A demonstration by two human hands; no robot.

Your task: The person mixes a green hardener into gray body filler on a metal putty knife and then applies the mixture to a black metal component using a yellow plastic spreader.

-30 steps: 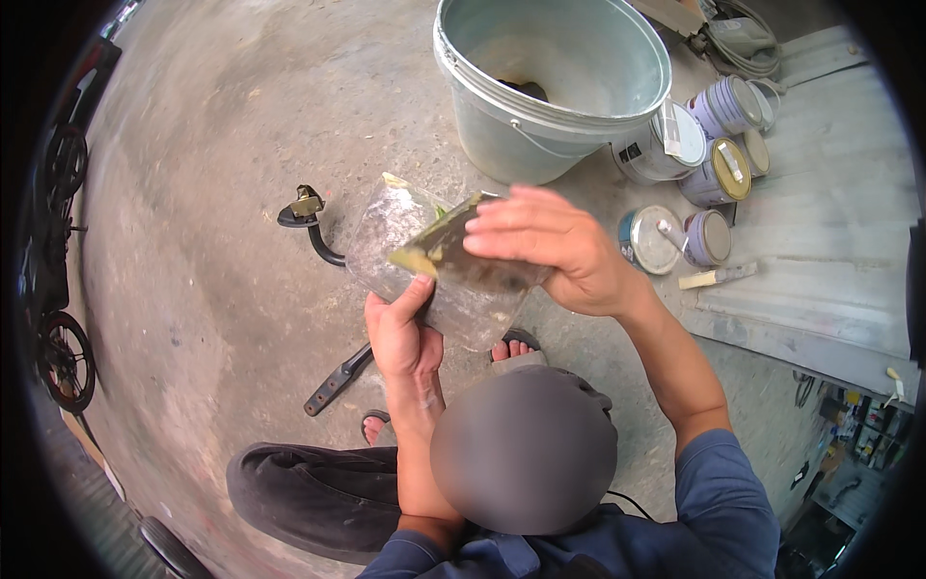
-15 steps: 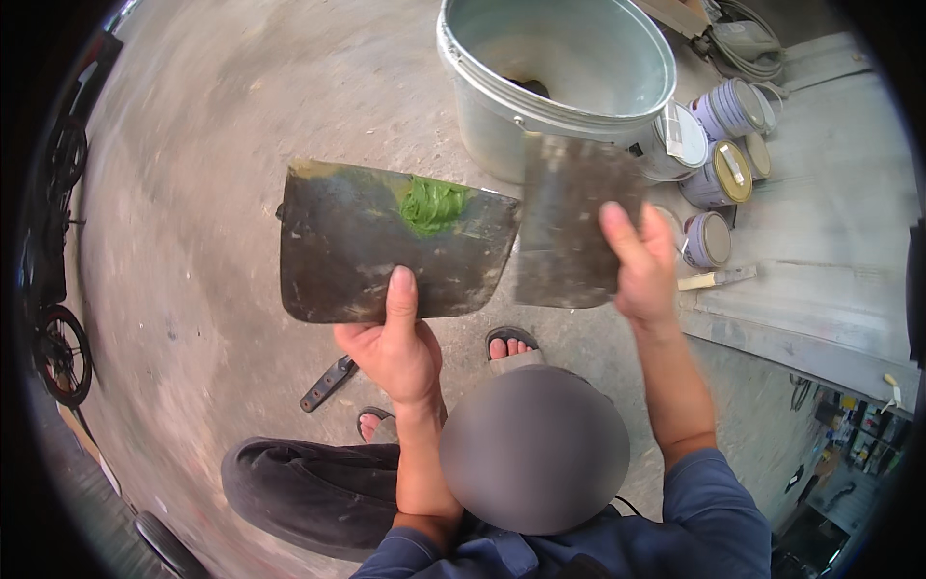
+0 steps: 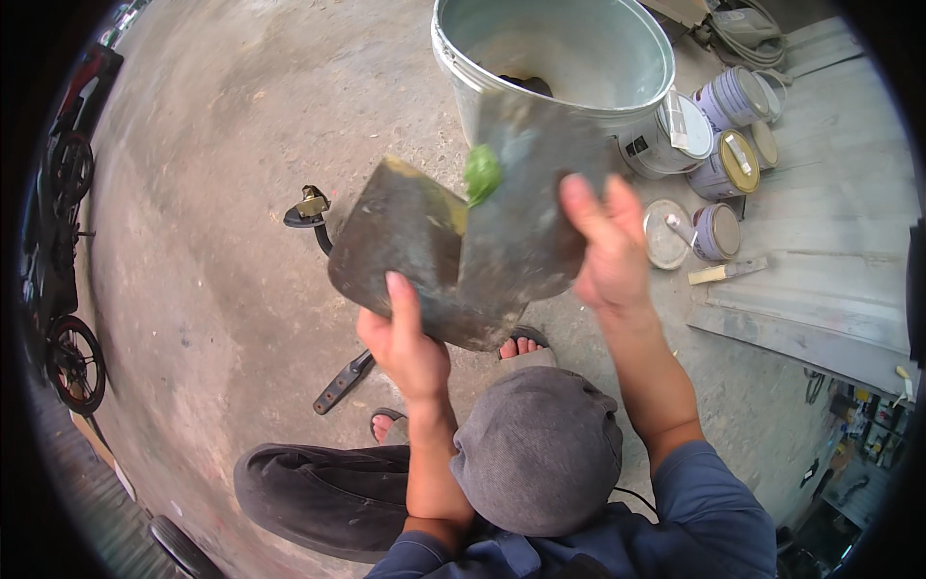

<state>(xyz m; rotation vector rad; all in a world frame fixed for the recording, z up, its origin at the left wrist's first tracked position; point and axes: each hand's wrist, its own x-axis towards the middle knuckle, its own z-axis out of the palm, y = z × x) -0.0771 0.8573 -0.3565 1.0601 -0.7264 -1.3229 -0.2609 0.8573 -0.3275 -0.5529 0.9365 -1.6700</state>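
My left hand (image 3: 405,343) grips a thin dark plate, a stained putty spreader (image 3: 386,236), thumb on top and fingers beneath. Yellowish residue marks its far edge. In my right hand (image 3: 612,241) is a second putty spreader (image 3: 526,222), blurred by motion, tilted and overlapping the first one. A lump of bright green putty (image 3: 481,175) clings to the left edge of the right-hand spreader, where the two plates meet. Whether it also touches the left plate I cannot tell.
A large pale bucket (image 3: 458,72) stands just beyond the spreaders. Several paint cans (image 3: 716,232) and a wooden-handled brush (image 3: 728,271) sit to the right, by a grey panel (image 3: 810,222). On the floor lies a dark metal part (image 3: 342,383). Motorcycle wheels (image 3: 75,365) line the far left.
The right spreader has swung left over the left one, which has tilted. The green putty, earlier lying on the left spreader, now shows at the right spreader's edge.
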